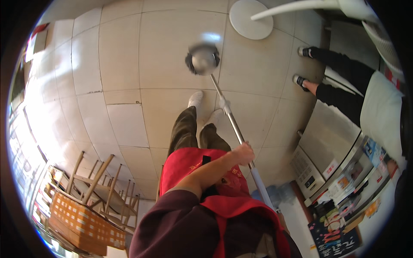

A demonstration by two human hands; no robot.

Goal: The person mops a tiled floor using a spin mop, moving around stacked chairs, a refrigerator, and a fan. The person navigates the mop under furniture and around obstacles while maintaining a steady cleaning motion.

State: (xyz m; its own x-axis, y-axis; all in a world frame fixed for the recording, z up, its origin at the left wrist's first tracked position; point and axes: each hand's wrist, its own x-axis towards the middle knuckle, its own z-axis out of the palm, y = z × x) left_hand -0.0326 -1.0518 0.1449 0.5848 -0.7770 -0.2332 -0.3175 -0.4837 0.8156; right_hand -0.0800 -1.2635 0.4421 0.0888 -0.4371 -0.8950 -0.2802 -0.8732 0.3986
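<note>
A spin mop reaches from the tiled floor up to my body. Its round mop head (202, 59) has a grey disc and dark strands, blurred, on the tiles ahead of my white shoes. My left hand (244, 153) crosses in front of my red apron (184, 164) and grips the metal mop handle (236, 127). Below that grip the pole carries a pale grey sleeve (262, 188) that runs to my right side. A sliver of skin, seemingly my right hand (282, 222), shows by the handle's upper end; the apron hides the rest, and its fingers cannot be made out.
A white round fan base (251, 20) stands on the floor ahead right. Another person's legs (338, 93) are at right, beside a steel cabinet (332, 138). Stacked wooden chairs (106, 190) rest on an orange checked tabletop (80, 222) at lower left. Blue-tinted water bottles (279, 195) sit behind the pole.
</note>
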